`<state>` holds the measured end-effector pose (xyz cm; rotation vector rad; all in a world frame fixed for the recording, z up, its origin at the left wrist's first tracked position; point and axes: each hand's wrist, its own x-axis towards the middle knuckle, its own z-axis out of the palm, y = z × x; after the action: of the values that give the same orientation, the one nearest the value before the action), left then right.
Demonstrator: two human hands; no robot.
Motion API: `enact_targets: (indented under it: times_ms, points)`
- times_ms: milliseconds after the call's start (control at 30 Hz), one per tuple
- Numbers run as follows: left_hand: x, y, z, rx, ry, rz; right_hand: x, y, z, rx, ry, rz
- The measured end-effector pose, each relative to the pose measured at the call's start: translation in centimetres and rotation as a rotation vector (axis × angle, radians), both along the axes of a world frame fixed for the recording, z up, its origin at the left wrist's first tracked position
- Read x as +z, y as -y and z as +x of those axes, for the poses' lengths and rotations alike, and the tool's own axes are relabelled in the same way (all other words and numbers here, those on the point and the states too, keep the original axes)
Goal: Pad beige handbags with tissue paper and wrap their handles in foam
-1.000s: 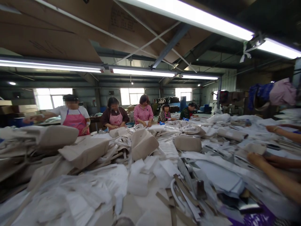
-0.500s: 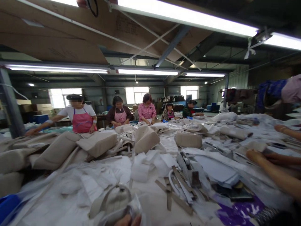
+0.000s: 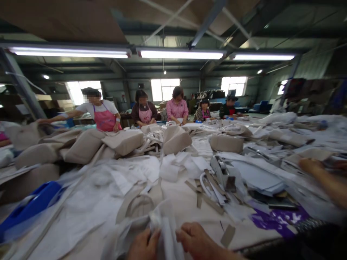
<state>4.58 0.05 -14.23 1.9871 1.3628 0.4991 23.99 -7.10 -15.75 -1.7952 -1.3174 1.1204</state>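
Note:
At the bottom middle, my left hand (image 3: 143, 246) is closed on a crumpled piece of clear plastic wrap (image 3: 162, 220), thumb toward the right. Close by on the right, my right hand (image 3: 195, 239) has its fingers curled against the edge of the same plastic. Motion blur softens both hands, and the lower part of the plastic is cut off by the picture edge. Just behind lies a beige bag piece with a curved handle (image 3: 141, 204), partly covered by the plastic.
Beige strips (image 3: 213, 204) lie beside a grey metal tape dispenser (image 3: 222, 173). A blue dispenser (image 3: 35, 206) stands at left. Beige bags (image 3: 177, 139) are heaped across the table's middle. A co-worker's arm (image 3: 322, 177) reaches in from the right; several people work opposite.
My view has tipped downward. My right hand has come into view at the plastic; my left hand shows more fully. The blue dispenser now shows more.

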Motion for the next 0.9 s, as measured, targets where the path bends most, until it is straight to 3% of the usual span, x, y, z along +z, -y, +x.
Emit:
enact_targets:
  times_ms: [67, 167, 400, 467, 600, 700, 900]
  points:
    - [0.5, 0.8, 0.1, -0.006, -0.004, -0.104, 0.5, -0.2, -0.7, 0.18, 0.094, -0.031]
    - [0.8, 1.8, 0.0, 0.001, 0.042, -0.232, 1.2, -0.5, -1.3, 0.272, 0.123, -0.091]
    - [1.1, 3.0, -0.2, 0.12, 0.255, -0.513, 1.0, -1.5, -1.0, 0.182, -0.205, -0.31]
    - [1.1, 3.1, -0.2, 0.158, 0.278, -0.535, 1.3, -1.3, -0.6, 0.178, -0.315, -0.303]
    - [1.2, 3.0, 0.1, 0.158, 0.274, -0.51, 2.3, -1.1, -0.3, 0.291, -0.472, -0.115]
    - [1.6, 3.0, 0.4, 0.13, 0.277, -0.449, 2.5, -1.7, -0.9, 0.359, -0.428, -0.059]
    - [2.4, 3.3, -0.1, -0.005, 0.299, -0.407, 1.5, -1.8, -2.3, 0.24, -0.417, -0.115]
